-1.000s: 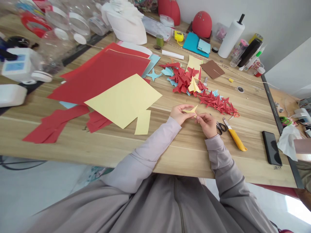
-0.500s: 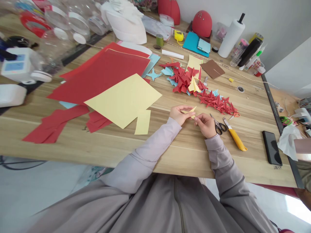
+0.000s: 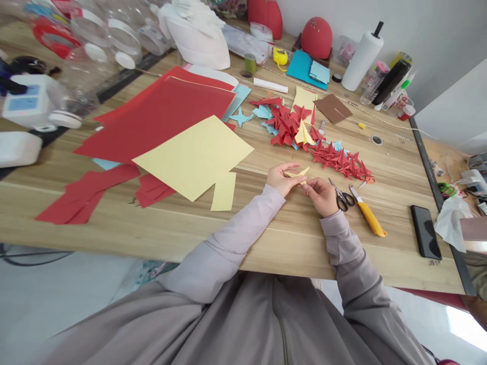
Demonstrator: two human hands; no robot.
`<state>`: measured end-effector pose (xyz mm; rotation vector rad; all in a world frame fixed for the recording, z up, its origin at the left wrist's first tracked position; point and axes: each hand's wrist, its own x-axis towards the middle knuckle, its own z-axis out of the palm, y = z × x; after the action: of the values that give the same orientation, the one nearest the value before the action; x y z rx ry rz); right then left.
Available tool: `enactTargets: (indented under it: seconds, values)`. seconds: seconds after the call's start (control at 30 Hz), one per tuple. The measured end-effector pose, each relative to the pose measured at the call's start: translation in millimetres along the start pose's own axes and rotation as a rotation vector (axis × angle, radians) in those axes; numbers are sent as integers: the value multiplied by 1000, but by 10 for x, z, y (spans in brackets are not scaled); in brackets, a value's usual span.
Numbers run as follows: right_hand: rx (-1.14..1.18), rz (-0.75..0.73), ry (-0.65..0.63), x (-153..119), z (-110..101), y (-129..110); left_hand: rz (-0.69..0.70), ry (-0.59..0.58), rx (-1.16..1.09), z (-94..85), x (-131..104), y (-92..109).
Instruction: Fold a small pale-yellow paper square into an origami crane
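Between my two hands is a small piece of folded yellow paper (image 3: 298,174) with a pointed tip sticking up. My left hand (image 3: 280,179) pinches it from the left between thumb and fingers. From the right, my right hand (image 3: 321,195) grips its lower edge with thumb and forefinger. Black-handled scissors (image 3: 345,198) lie just right of my right hand, with a yellow utility knife (image 3: 371,218) beside them. Beyond my hands lie folded red paper stars (image 3: 342,161), and a folded yellow paper piece (image 3: 303,134) rests on the red heap.
To the left, a large yellow sheet (image 3: 194,157) overlaps red sheets (image 3: 160,114), near a small yellow strip (image 3: 223,191) and cut red strips (image 3: 87,195). A black phone (image 3: 426,232) lies at the right edge. Plastic bottles (image 3: 85,66) and a white tumbler (image 3: 362,60) stand farther back.
The folded yellow paper has tilted slightly, its tip shifting a little to the right. My fingers have moved slightly around it; both hands keep their hold.
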<state>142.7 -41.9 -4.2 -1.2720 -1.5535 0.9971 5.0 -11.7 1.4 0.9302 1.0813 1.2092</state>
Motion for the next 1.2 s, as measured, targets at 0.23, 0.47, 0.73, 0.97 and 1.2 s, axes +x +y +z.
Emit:
enactTargets:
  seconds: [0.23,0.47,0.73,0.97,1.2]
  values:
    - [-44,22,21,26,-43,6,-6,56,-80,-16,19,26]
    - [174,68,86,62,-67,29,23,90,-68,-38,36,23]
    - [198,64,72,54,-17,61,-46,-32,-102,2,-8,-17]
    - [564,180,141,88,-115,86,-209,-375,-223,-29,-50,-7]
    - [635,162,99,99,-40,174,-71,-403,-146,-27,-24,-152]
